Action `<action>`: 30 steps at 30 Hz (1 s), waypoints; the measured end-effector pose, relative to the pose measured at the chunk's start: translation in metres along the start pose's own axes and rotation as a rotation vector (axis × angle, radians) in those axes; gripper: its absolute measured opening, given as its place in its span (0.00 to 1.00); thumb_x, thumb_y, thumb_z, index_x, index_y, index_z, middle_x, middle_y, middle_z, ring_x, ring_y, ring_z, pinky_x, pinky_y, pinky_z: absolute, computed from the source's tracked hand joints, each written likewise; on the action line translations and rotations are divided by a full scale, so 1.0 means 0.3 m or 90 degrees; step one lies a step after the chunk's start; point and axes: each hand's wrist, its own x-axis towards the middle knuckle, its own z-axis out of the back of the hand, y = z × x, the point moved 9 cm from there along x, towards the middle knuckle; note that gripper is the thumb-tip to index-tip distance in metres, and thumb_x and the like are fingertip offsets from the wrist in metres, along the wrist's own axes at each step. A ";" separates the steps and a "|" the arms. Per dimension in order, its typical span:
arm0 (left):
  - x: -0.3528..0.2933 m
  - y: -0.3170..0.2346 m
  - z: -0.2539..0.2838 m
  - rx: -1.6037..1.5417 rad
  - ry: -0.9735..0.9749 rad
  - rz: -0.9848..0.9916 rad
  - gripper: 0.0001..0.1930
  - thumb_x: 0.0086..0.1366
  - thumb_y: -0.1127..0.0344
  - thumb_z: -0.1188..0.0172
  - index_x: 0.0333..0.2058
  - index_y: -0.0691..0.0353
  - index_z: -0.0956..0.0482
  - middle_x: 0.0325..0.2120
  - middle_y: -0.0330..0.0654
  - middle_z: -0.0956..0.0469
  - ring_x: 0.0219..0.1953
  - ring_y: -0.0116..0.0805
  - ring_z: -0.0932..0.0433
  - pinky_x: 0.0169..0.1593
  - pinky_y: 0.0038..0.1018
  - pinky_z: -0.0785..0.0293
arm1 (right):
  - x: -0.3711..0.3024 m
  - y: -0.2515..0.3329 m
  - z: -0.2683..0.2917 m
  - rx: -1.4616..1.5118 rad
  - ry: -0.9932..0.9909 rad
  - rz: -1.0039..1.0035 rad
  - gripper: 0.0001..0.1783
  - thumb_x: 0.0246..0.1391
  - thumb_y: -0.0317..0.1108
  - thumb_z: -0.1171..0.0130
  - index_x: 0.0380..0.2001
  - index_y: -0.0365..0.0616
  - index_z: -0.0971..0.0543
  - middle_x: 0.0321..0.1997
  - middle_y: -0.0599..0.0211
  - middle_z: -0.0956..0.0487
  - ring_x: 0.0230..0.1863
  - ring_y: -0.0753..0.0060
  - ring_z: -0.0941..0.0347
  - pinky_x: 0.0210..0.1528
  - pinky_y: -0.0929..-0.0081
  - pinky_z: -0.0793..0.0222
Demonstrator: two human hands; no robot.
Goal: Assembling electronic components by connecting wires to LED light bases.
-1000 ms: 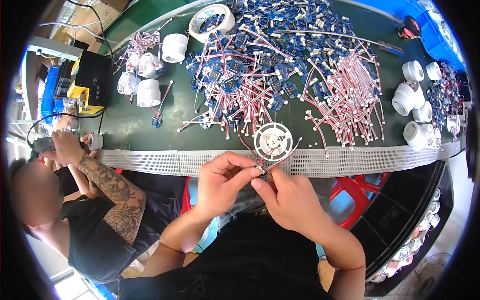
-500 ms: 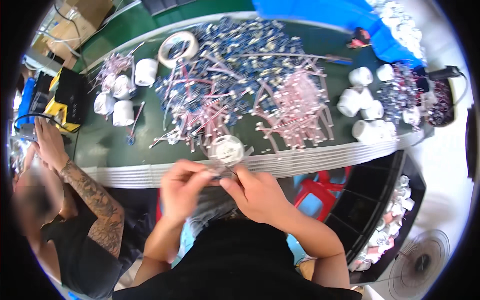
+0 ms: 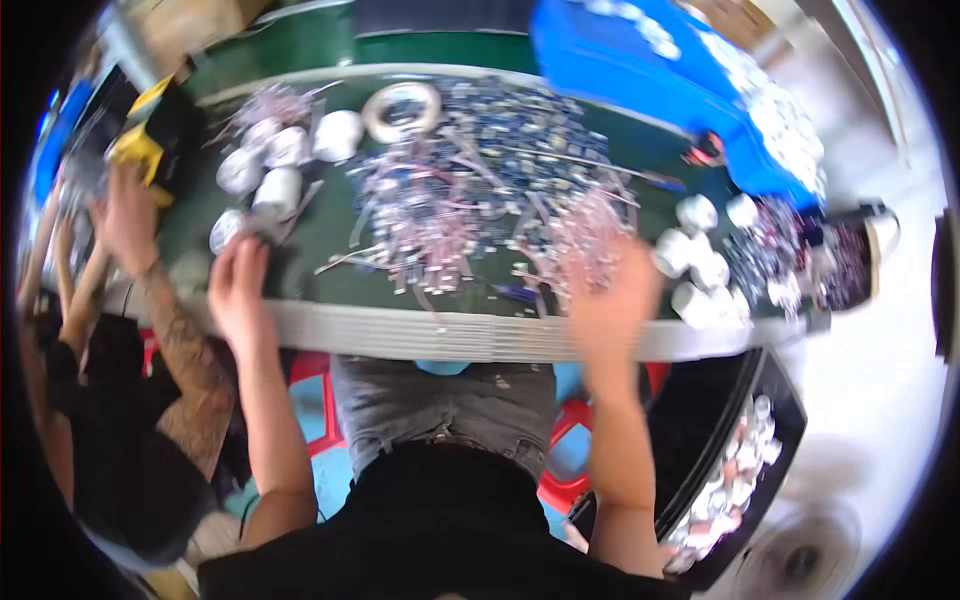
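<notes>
1. My left hand [image 3: 238, 290]: reached out to the left over the green table [image 3: 330, 235], fingertips at a small round white disc part [image 3: 226, 230] lying flat at the near edge of a cluster of white housings [image 3: 280, 165]. The fingers look curled around the disc, but motion blur hides the contact, so I cannot tell whether they grip it or only touch it.
2. My right hand [image 3: 610, 295]: raised, palm down and fingers spread loose, over the right flank of the pile of red-and-white wire leads [image 3: 590, 225]. It appears empty; blur leaves that uncertain.
3. Disc part: just beyond and slightly left of my left fingertips, far from my right hand. The left hand is plainly the nearer one.
4. Wire leads: directly under and ahead of my right fingers, their long axes running mostly away from me.
5. White cups [image 3: 700, 265]: just right of my right hand.
6. Tape roll [image 3: 402, 100]: far side, centre.
7. Co-worker's hand [image 3: 125, 215]: at the table's left end, apart from mine.
</notes>
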 end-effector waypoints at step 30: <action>-0.217 -0.114 -0.482 0.467 0.395 -0.228 0.06 0.52 0.72 0.35 0.31 0.62 0.19 0.27 0.44 0.19 0.31 0.44 0.21 0.37 0.37 0.25 | 0.008 -0.165 0.077 0.727 0.037 -0.339 0.08 0.65 0.36 0.46 0.35 0.43 0.27 0.28 0.66 0.21 0.19 0.81 0.30 0.17 0.84 0.38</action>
